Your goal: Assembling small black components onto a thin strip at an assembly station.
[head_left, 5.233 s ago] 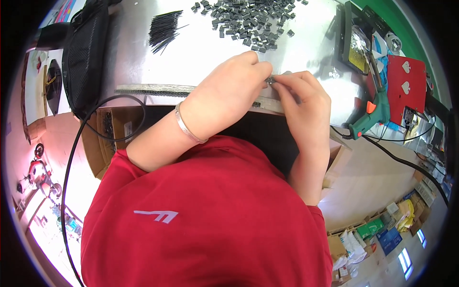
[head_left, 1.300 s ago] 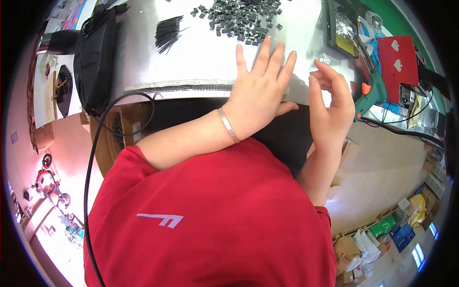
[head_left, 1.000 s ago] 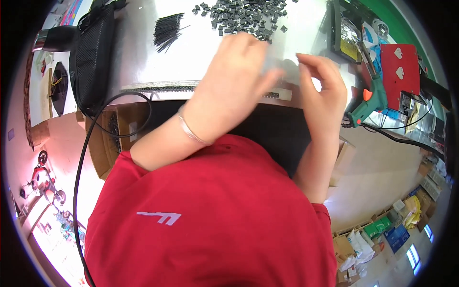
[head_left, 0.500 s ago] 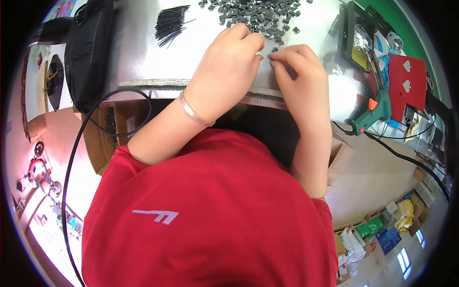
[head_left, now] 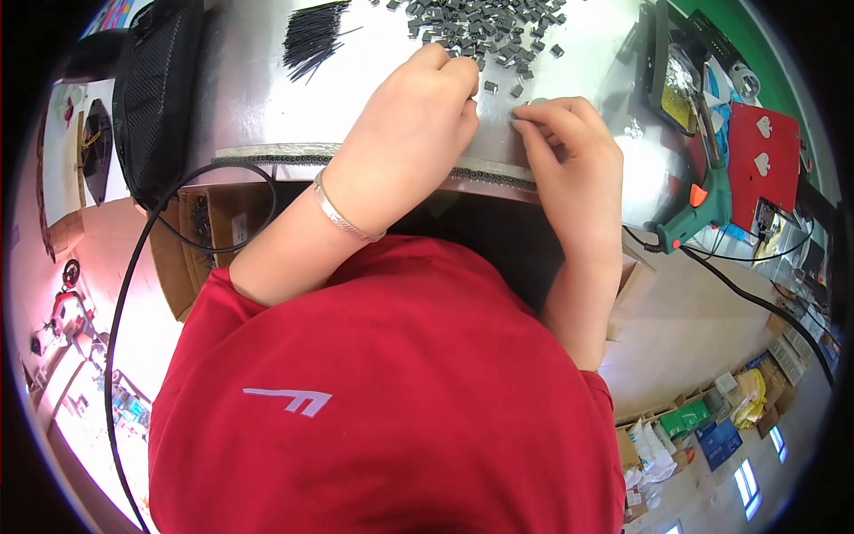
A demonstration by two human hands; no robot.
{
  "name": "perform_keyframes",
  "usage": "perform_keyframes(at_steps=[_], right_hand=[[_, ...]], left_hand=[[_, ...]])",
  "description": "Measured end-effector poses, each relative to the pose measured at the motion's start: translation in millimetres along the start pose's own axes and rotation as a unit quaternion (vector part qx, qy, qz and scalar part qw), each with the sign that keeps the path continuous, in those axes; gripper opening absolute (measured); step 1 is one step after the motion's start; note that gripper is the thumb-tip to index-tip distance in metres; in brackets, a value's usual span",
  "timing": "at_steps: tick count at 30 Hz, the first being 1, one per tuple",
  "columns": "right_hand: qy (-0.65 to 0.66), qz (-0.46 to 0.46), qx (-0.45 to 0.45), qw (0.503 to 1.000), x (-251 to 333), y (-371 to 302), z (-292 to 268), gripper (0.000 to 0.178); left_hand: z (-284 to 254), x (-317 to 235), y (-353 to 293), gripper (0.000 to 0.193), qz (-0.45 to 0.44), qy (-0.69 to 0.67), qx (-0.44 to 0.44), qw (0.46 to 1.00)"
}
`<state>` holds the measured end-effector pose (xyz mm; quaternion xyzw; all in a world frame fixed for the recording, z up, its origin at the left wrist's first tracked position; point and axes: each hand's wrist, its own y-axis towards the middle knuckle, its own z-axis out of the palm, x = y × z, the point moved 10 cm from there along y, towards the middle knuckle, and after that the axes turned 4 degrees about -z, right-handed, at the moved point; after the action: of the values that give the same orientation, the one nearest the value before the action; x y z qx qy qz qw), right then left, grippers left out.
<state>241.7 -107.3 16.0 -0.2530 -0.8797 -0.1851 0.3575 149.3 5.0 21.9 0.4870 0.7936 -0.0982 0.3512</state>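
My left hand point(head_left: 416, 111) is curled closed over the metal table point(head_left: 240, 98), just on the near side of a pile of small black plastic blocks point(head_left: 498, 22). Its fingertips are turned away, so whatever they grip is hidden. To its right, my right hand point(head_left: 578, 142) pinches with thumb and forefinger close together; anything between the tips is too small to make out. A few loose blocks point(head_left: 517, 91) lie between the hands and the pile. Left of the pile is a bundle of thin black pins or wires point(head_left: 311, 37).
A strip with a dark toothed edge point(head_left: 294, 159) runs along the table's front edge. At the right lie a green glue gun point(head_left: 698, 218) with its cable and a red panel point(head_left: 763, 165). A black mesh bag point(head_left: 160, 98) stands at the left, above a cardboard box point(head_left: 173, 262).
My hands have drawn apart: the left has moved slightly left, the right to the right and nearer to me. Loose blocks between them show more fully now.
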Motion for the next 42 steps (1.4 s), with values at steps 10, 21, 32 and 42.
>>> perform_keyframes(at_steps=[10, 21, 32, 42], right_hand=[[-0.015, -0.049, 0.014, 0.999, 15.8, 1.9, 13.3, 0.014], [0.002, -0.061, 0.046, 0.997, 31.2, 11.3, 36.3, 0.03], [0.031, 0.002, -0.015, 0.999, 26.0, 15.9, 23.0, 0.022], [-0.111, 0.0, -0.032, 0.993, 24.2, 17.5, 27.7, 0.011]], left_hand=[[-4.8, 7.6, -8.7, 0.014, -0.018, -0.012, 0.022, 1.0], [-2.3, 15.9, -12.3, 0.016, -0.035, -0.047, 0.068, 0.996], [-2.8, 14.7, -11.6, 0.014, -0.038, -0.065, 0.051, 0.996], [-1.6, 14.7, -12.4, 0.006, -0.038, -0.068, 0.059, 0.995]])
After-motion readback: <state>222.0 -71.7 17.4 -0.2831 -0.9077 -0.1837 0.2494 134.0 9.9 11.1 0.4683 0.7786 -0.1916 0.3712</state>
